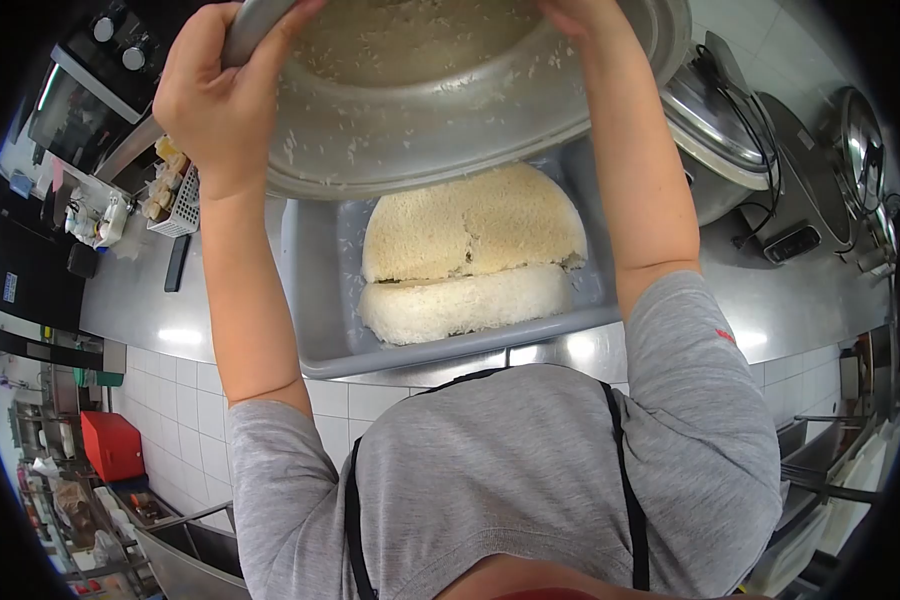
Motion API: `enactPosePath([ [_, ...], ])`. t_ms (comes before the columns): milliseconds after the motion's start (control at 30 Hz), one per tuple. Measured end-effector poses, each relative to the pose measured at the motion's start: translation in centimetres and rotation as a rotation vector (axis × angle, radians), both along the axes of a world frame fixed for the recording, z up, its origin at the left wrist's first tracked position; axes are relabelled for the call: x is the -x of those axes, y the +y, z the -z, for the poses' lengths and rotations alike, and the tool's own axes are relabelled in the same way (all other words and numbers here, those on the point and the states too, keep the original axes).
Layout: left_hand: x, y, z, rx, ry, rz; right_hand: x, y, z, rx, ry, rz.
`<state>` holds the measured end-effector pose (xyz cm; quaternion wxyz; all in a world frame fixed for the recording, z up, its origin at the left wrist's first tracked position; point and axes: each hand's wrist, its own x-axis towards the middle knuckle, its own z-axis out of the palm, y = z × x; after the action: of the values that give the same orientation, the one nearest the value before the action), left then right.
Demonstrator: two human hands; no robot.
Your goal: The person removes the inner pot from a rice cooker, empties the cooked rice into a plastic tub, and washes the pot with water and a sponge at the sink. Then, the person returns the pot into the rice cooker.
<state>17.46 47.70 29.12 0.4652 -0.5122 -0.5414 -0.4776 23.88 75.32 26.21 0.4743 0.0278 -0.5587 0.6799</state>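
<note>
A large metal rice pot (420, 130) is tipped over a grey plastic tub (315, 320), with loose rice grains stuck to its inner wall. At the upper left, my left hand (220, 95) is closed around a grey, bar-like part at the pot's edge. My right hand (578, 15) is at the pot's far right side, its fingers partly cut off by the frame's top. Inside the tub lies a moulded mass of cooked rice (470, 225), cracked in the middle, with a separate strip along its front.
The tub rests on a steel counter (140, 290). To the right are a lidded metal cooker (715, 125), black cables and a grey appliance (795, 190). On the left stand a white basket (182, 205) and a black oblong object (177, 263).
</note>
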Motion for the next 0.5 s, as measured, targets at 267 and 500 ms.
enactPosePath([
  [267,0.5,2.4,-2.8,0.104,-0.009,0.036,-1.4,3.5,15.8,-0.981,-0.713,1.1],
  [500,1.8,4.8,-3.5,0.07,0.069,0.062,6.3,-5.5,22.3,-0.719,-0.9,0.614],
])
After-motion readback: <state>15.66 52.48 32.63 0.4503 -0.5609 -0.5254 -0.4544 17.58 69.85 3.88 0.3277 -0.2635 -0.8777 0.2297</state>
